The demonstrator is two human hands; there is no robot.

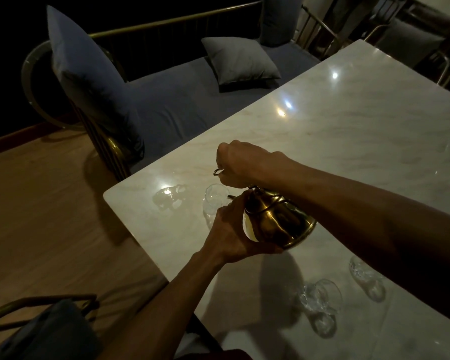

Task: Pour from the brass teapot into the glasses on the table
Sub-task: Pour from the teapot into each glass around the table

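Observation:
The brass teapot [278, 222] is tilted to the left above the white marble table [348, 131]. My right hand [240, 165] is closed around its wire handle from above. My left hand [231, 235] cups the pot's lower side and lid end. Its spout points at a clear glass [215, 201] standing just left of the pot, partly hidden by my left hand. Another clear glass [168, 197] stands further left near the table corner. Two more glasses [320, 305] [366, 279] stand near me, below my right forearm. No liquid stream can be made out in the dim light.
A grey-blue bench with a brass rail holds a large cushion [86, 71] and a small grey cushion [240, 61] behind the table. Wooden floor [50, 203] lies to the left. A brass-framed chair [37, 323] is at the bottom left, and more chairs [400, 35] at the top right.

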